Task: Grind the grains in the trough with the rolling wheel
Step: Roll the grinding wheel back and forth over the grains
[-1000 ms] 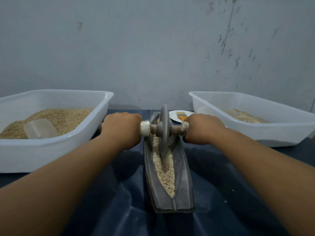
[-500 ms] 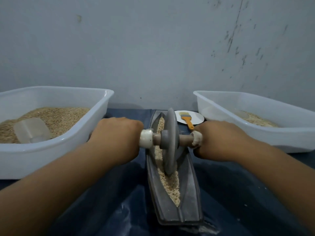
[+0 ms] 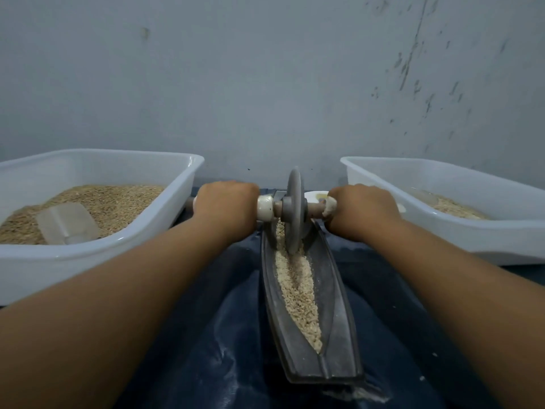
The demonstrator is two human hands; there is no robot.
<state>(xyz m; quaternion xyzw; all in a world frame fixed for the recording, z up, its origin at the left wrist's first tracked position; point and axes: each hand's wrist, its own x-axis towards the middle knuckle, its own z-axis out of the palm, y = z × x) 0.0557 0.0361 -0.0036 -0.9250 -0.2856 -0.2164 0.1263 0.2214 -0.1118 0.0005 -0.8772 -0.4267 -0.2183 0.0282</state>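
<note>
Grains (image 3: 298,293) fill trough (image 3: 339,314), 2 tubs (image 3: 165,222) hold grain — both hands' (image 3: 227,208) grip wraps wheel (image 3: 293,211) handle.

The trough (image 3: 306,320) lies mid-desk, grains (image 3: 298,290) in it, wheel (image 3: 293,211) at its far end. Left of the trough a tub (image 3: 97,252) with a scoop (image 3: 67,222); right, another tub (image 3: 460,231); behind, probably a plate (image 3: 317,196).

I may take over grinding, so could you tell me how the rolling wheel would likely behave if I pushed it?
The rolling wheel looks thick and stone-like, so probably heavy. Standing on edge in the narrow trough, it should roll readily lengthwise. It may tip sideways, hence the left hand and right hand on its axle.
</note>
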